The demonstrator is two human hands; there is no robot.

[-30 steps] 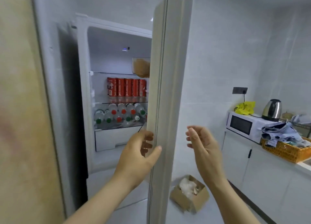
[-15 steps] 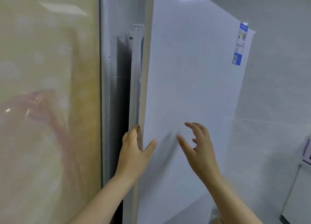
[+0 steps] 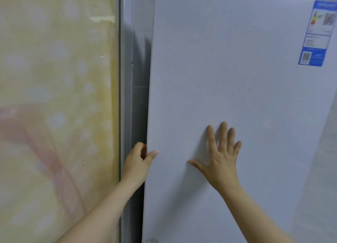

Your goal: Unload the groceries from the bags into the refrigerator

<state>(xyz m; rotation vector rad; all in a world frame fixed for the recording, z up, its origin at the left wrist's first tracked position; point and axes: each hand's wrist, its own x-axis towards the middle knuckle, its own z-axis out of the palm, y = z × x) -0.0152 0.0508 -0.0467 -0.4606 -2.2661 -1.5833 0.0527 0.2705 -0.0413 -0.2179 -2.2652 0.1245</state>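
A: Where is the refrigerator [image 3: 264,169] in all this?

B: Its white door [image 3: 237,78] fills the middle and right of the view, close in front of the person. No bags or groceries show anywhere.

A: And the hands?

B: The right hand [image 3: 221,158] lies flat on the door's face, fingers straight and spread, thumb out to the left, holding nothing. A flat palm like that suits pushing a broad panel evenly. The left hand [image 3: 137,162] is at the door's left edge. Its fingers curl round behind the edge and the thumb rests on the front, so it grips the edge itself.

A: Why grip there if the other hand pushes?

B: My guess is control: the edge hand steadies the swing while the palm supplies the pressure. Those fingers behind the edge would need to come out before the seal can meet.

A: Is the door closed?

B: Hard to say. A dark gap [image 3: 141,96] runs between the door's edge and the grey strip [image 3: 125,78] on the left, but this angle hides whether the seal is seated.

A: Anything else?

B: A blue-bordered energy label [image 3: 317,33] sits at the door's upper right, and a glossy yellowish panel [image 3: 54,96] fills the left.
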